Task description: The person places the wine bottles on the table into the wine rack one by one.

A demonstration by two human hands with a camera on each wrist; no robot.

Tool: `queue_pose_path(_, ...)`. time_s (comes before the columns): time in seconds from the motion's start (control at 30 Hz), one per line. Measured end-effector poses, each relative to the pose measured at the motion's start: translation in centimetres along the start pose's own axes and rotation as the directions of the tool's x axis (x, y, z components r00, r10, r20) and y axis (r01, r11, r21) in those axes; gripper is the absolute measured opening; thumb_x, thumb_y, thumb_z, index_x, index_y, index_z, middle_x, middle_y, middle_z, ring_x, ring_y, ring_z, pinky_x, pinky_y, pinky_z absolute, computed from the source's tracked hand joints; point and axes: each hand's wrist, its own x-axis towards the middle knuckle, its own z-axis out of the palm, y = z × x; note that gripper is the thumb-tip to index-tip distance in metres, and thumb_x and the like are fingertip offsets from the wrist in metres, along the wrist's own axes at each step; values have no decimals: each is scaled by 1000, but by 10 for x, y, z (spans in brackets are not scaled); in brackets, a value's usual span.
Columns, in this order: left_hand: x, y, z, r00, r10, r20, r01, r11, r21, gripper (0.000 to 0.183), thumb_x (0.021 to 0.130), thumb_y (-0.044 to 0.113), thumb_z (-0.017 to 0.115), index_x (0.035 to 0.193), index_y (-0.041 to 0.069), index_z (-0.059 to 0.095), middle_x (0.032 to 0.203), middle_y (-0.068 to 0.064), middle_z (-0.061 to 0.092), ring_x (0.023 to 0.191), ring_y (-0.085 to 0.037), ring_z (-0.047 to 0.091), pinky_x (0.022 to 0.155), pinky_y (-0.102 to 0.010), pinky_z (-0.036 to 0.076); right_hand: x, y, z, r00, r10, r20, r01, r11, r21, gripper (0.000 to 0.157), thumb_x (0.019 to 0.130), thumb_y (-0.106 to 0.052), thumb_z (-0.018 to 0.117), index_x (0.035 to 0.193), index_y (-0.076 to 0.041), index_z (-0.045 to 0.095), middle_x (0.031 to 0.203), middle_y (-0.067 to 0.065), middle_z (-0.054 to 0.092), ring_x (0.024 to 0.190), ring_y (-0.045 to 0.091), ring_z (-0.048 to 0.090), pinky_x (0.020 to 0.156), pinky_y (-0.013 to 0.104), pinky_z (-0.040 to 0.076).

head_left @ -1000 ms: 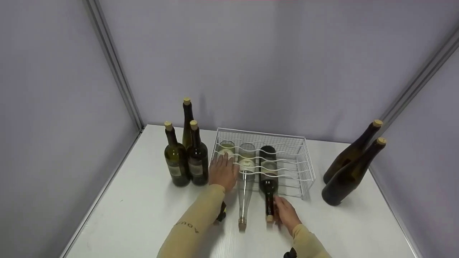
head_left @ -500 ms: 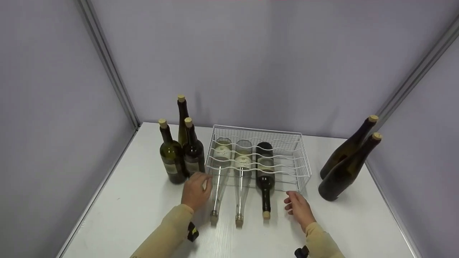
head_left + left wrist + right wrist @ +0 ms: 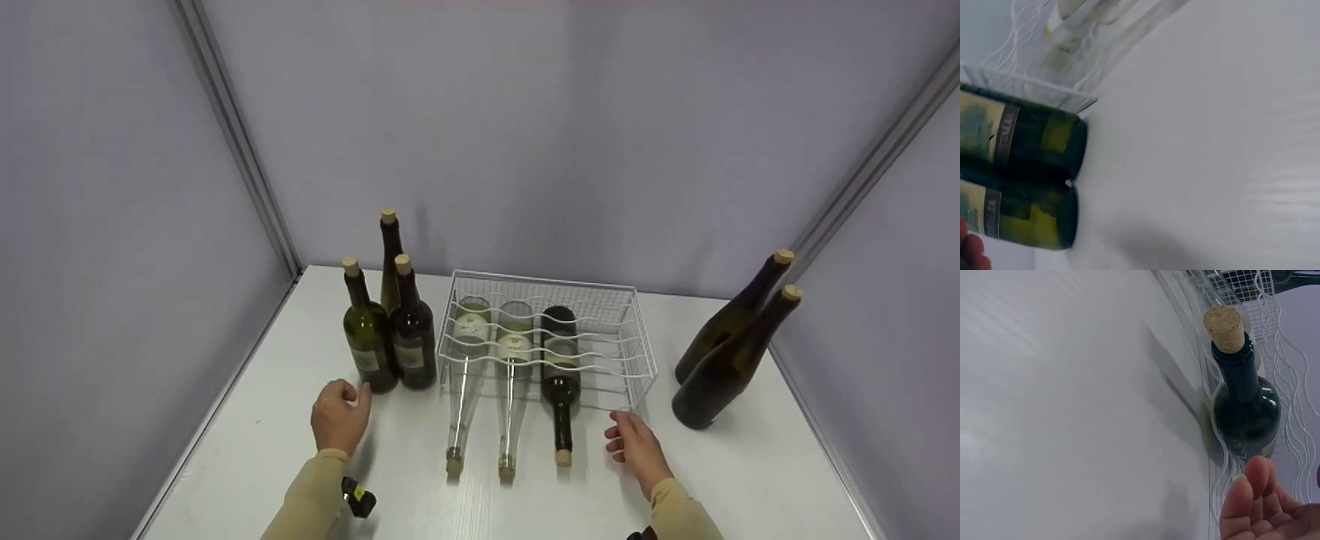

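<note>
My left hand [image 3: 340, 420] hovers in front of two dark green wine bottles, one at the left [image 3: 367, 345] and one beside it [image 3: 412, 341], holding nothing, its fingers loosely curled. In the left wrist view a few fingertips [image 3: 972, 250] show next to the lower bottle [image 3: 1044, 222]. To the right, my right hand [image 3: 637, 450] is empty with relaxed fingers, near the front right corner of a white wire rack [image 3: 645, 352]. Lying in that rack, necks toward me, are two clear bottles, one left [image 3: 466, 386] and one middle [image 3: 513, 390], and a dark corked bottle [image 3: 561, 390].
Behind the left pair stands a taller dark bottle [image 3: 390, 259]. Two more corked dark bottles, a rear one [image 3: 731, 322] and a front one [image 3: 731, 371], stand at the right. Grey walls [image 3: 525, 135] enclose the white table [image 3: 247, 465] at the back and sides.
My left hand has left the leftmost clear bottle in the rack and moved left and toward me. My right hand has drawn away from the dark bottle's neck, to the right.
</note>
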Motion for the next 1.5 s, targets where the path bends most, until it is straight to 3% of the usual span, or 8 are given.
queue_pose_path(0.1,11,-4,-1,991,-122,54,123,992,-26,28,81,16,74,91,1,52,90,-13,52,83,-28,51,73,-41,42,-1,0,-2,1000,-5,1,4,1000,8,51,105,-39,33,134,3,43,101,13,57,84,21,59,70,32,50)
queue_pose_path(0.2,21,-8,-3,962,-218,163,230,971,-64,54,82,19,74,122,-2,44,117,-19,48,112,-34,47,94,-46,39,-2,-1,-3,1000,-1,-2,1,1000,14,53,105,-40,33,134,3,43,101,13,57,84,21,59,70,31,50)
queue_pose_path(0.33,34,-12,-4,921,-257,292,293,952,-87,85,82,21,75,145,-2,23,142,-24,35,133,-38,34,108,-49,30,-2,-1,-4,1000,10,-7,-10,1000,21,53,105,-41,33,134,3,43,101,12,57,84,21,59,69,31,50)
queue_pose_path(0.63,58,-17,5,851,-263,455,318,947,-48,118,75,23,82,153,7,-4,156,-21,15,142,-40,17,112,-52,20,-2,-1,-4,1000,28,-12,-28,999,21,49,106,-37,33,132,3,44,100,13,58,84,21,59,69,33,50)
queue_pose_path(0.9,71,-27,13,792,-319,521,391,920,-30,127,73,27,85,152,11,-12,157,-20,12,143,-41,15,112,-53,21,1,1,-1,1000,27,1,-28,999,26,49,105,-38,35,132,1,45,100,12,58,84,21,59,71,33,51)
queue_pose_path(1.13,74,-33,21,761,-315,567,416,908,-54,130,69,31,88,153,13,-10,157,-20,16,142,-41,18,112,-54,20,3,2,-1,1000,19,10,-19,999,40,48,105,-36,34,133,2,45,99,13,58,84,22,59,70,32,50)
queue_pose_path(1.27,72,-28,28,740,-335,583,496,858,-136,132,67,28,90,154,17,-9,156,-21,19,143,-39,16,113,-54,16,4,4,-2,999,35,8,-35,998,45,46,106,-34,34,132,3,45,98,12,58,82,21,59,68,32,50)
queue_pose_path(1.5,68,-19,43,773,-339,537,540,796,-275,126,63,17,91,155,26,6,156,-12,23,143,-34,19,115,-52,13,6,4,-4,999,45,-4,-45,998,40,47,105,-35,35,130,3,47,97,12,58,81,21,59,69,33,51)
